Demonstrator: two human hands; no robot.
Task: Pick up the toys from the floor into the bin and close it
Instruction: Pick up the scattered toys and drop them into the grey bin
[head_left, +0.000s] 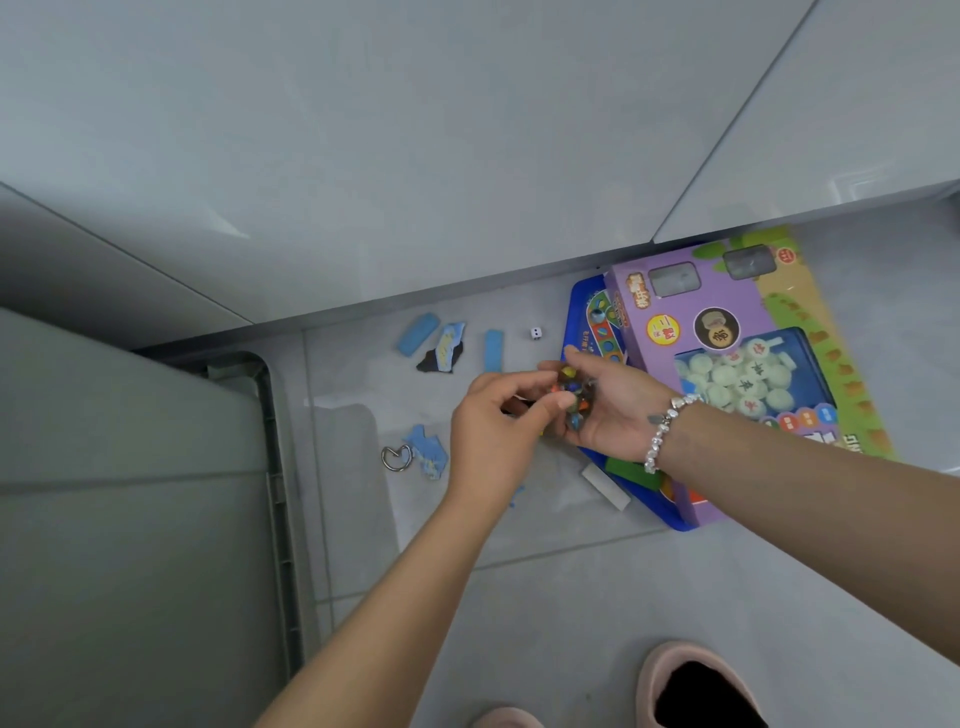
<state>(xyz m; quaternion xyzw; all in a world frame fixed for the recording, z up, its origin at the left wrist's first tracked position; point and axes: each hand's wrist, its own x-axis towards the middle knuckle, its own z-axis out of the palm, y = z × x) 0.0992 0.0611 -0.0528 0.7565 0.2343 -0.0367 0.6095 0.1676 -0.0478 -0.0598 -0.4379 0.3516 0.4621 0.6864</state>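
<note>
Cupped palm-up, my right hand (602, 402) held a small heap of coloured marbles (574, 395), fingers curled loosely round them, a beaded bracelet (662, 436) on that wrist. My left hand (491, 421) was beside it, thumb and fingertips pinched narrowly at the edge of the heap; whether a marble sat between them I could not tell.

From the head camera, both hands hovered over the grey tiled floor (545, 597), near the corner of a purple chess-set box (737, 364) that lay on top of a blue game board (589, 322); my right wrist crossed over the box's near edge. Round white chess pieces (737, 379) showed through the box's window. A white strip (605, 486) lay on the floor just beside the board, below my right hand.

Beyond my hands, well apart from them, lay scattered toys: two blue blocks (418, 334), a torn blue-and-black card (444, 353) between them, and a white die (536, 333). Left of my left hand sat a metal ring (396, 458) touching a blue jigsaw piece (428, 452). The grey bin (275, 467) stood at the left, its rim close to the ring, its inside not visible. My pink slipper (696, 686) was at the bottom.
</note>
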